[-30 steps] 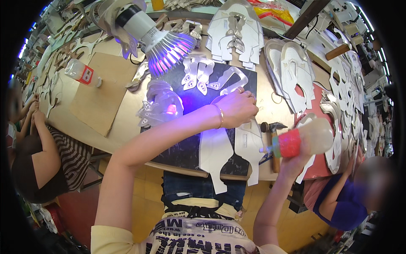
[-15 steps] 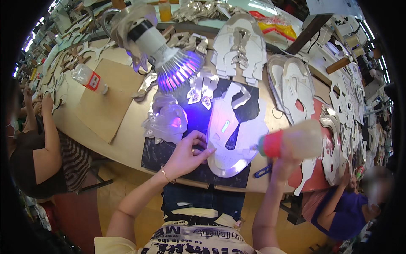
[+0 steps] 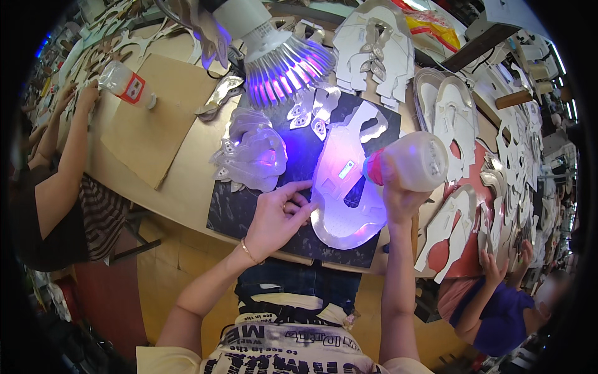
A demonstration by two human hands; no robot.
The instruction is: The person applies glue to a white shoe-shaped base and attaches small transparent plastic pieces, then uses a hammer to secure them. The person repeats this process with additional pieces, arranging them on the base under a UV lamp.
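The surface (image 3: 187,187) is a tan board crowded along its far and right edges with stacks of white cutouts (image 3: 374,43); little bare room is left there. More open board is seen to the left, where a cardboard sheet (image 3: 156,118) lies with a small bottle (image 3: 124,84) at its far corner.

A dark mat (image 3: 243,212) is laid in the middle, reaching the near edge of the surface. On it a flat, pale, horseshoe-shaped upper (image 3: 339,206) is spread, lit violet by a lamp (image 3: 274,59) hung above the mat's far side. A small label patch is visible near the upper's centre. Its near rim sits close to the mat's near edge.

A heap of clear plastic pieces (image 3: 252,156) is piled just left of the upper, partly on the mat.

The left hand (image 3: 277,218) is pressed on the upper's left edge, fingers loosely curled, nothing gripped.

The right hand (image 3: 398,196) is closed around a translucent squeeze bottle (image 3: 414,161), tipped sideways, its red nozzle at the upper's right edge.

Other people's arms are seen at far left and lower right.
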